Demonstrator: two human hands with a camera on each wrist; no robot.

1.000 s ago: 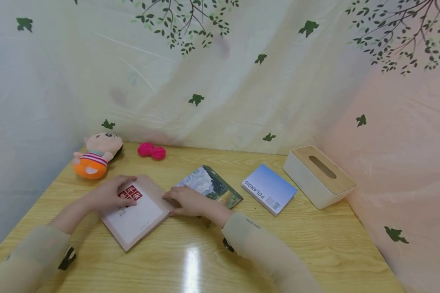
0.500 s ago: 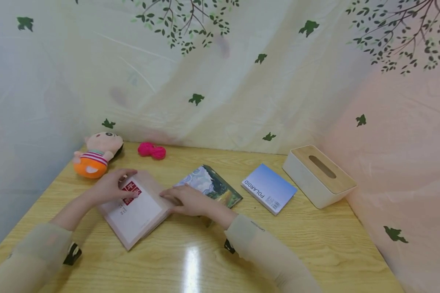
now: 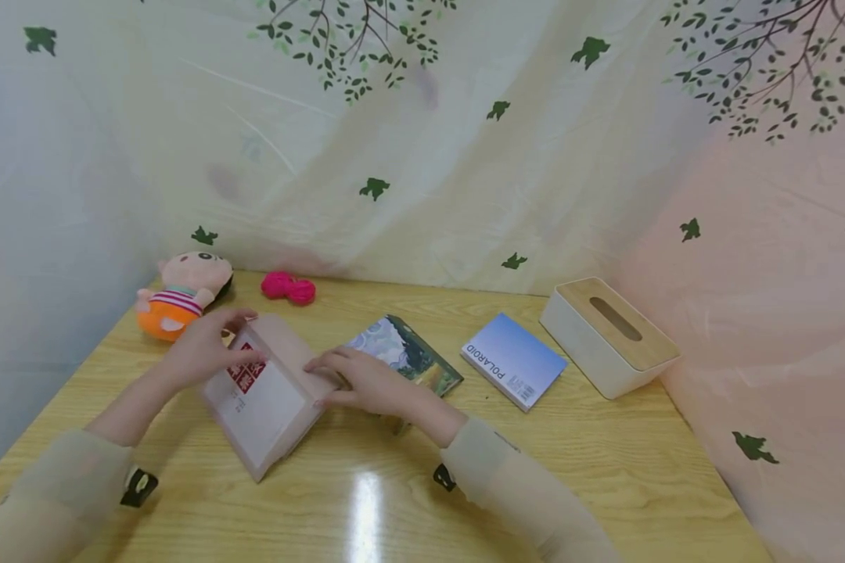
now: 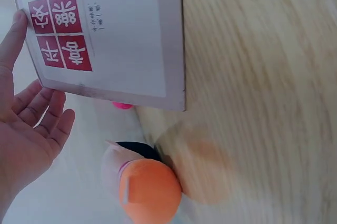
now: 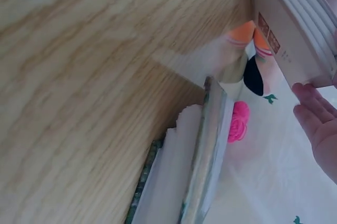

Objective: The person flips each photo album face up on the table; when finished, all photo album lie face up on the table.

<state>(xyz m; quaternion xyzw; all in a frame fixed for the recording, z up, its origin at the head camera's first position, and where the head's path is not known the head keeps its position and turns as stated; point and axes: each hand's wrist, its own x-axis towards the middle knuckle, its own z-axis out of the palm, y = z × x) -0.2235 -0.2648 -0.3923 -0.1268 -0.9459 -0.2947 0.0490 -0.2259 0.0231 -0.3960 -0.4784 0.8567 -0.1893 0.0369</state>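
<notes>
A pale pink book (image 3: 257, 410) with a red square of characters tilts up from the table at the left. My left hand (image 3: 193, 352) grips its far left edge; in the left wrist view the thumb lies over the cover and the other fingers are at the edge behind. My right hand (image 3: 376, 383) pinches the book's right corner. Several layered edges of the book (image 5: 295, 34) show in the right wrist view. Behind my right hand lies a book with a painted cover (image 3: 429, 367), partly hidden, its pages (image 5: 176, 166) standing slightly apart.
A plush doll (image 3: 183, 293) sits at the back left, close to my left hand. Pink yarn (image 3: 289, 288) lies by the wall cloth. Right of the painted book are a blue POLAROID box (image 3: 514, 360) and a white tissue box (image 3: 609, 336) with a wooden lid.
Both hands have tipped the pink book, raising its far side so more of its thick edge shows. The left hand has moved up slightly. The other objects have stayed put.
</notes>
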